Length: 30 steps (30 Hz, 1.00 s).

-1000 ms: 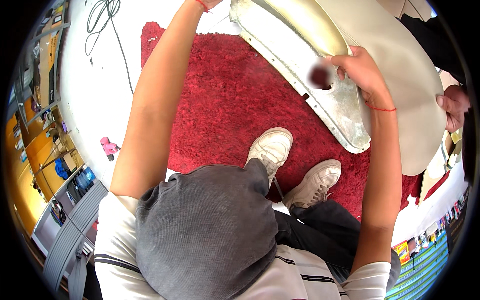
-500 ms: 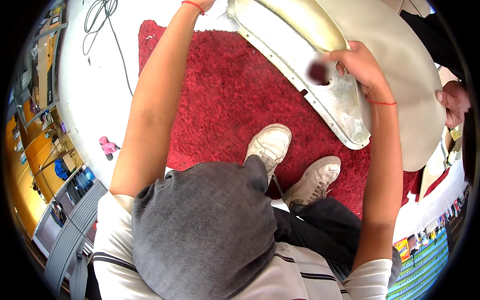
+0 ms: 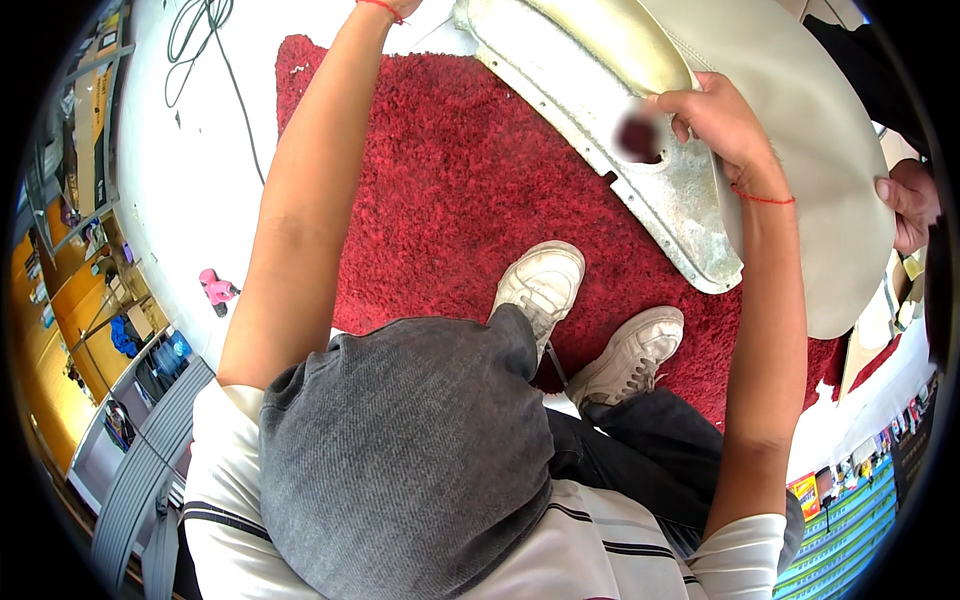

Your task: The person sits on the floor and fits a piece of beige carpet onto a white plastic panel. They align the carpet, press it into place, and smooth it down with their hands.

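A long, pale, scuffed panel (image 3: 690,210) with small holes along its edge and one larger round hole lies slanting over the red rug. A glossy cream curved section (image 3: 625,40) runs along it, and a wide beige padded cover (image 3: 800,170) with a stitched seam spreads to its right. My right hand (image 3: 722,120) is closed on the panel's inner edge beside the round hole, its fingertips bent over the pale surface. At the top edge, my left hand (image 3: 408,6) is mostly cut off near the panel's far end; its fingers are out of sight.
Another person's hand (image 3: 910,205) grips the cover's right edge. A shaggy red rug (image 3: 430,180) lies under my shoes (image 3: 545,285). On the white floor at left are a black cable (image 3: 215,40) and a pink power tool (image 3: 216,288). Shelving (image 3: 90,280) stands far left.
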Motion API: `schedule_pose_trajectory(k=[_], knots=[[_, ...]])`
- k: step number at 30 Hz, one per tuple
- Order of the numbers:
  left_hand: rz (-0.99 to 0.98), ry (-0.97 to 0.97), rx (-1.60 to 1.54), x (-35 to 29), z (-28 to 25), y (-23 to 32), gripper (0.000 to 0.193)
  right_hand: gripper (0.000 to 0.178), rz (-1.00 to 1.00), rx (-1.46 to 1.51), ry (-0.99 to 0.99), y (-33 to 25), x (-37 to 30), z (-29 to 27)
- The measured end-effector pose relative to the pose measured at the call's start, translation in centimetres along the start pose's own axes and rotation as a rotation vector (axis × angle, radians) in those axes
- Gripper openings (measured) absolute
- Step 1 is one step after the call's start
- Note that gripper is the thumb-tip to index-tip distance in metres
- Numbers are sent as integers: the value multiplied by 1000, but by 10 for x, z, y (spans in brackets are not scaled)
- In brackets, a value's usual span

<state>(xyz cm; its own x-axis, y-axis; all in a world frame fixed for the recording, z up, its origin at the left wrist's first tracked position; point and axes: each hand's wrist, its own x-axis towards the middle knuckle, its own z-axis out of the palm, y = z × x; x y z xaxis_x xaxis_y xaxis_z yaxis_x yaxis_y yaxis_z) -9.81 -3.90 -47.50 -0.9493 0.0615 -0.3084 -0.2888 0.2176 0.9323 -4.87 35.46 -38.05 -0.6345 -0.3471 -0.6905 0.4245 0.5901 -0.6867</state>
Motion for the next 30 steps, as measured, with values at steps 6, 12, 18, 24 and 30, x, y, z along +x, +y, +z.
schedule_pose_trajectory(k=[6,12,18,24,30], knots=[[24,-10,-34,-3,2,5,32,15,-29,7,-10,8,3,0],[-21,8,22,-12,-2,15,30,24,-19,1,-14,9,0,1],[-15,20,-60,-14,1,9,28,26,-21,-19,15,2,-8,4],[8,8,-20,-7,-7,9,30,24,-43,10,11,2,-6,3],[20,8,-12,2,9,14,30,23,-28,0,-10,10,1,-7]])
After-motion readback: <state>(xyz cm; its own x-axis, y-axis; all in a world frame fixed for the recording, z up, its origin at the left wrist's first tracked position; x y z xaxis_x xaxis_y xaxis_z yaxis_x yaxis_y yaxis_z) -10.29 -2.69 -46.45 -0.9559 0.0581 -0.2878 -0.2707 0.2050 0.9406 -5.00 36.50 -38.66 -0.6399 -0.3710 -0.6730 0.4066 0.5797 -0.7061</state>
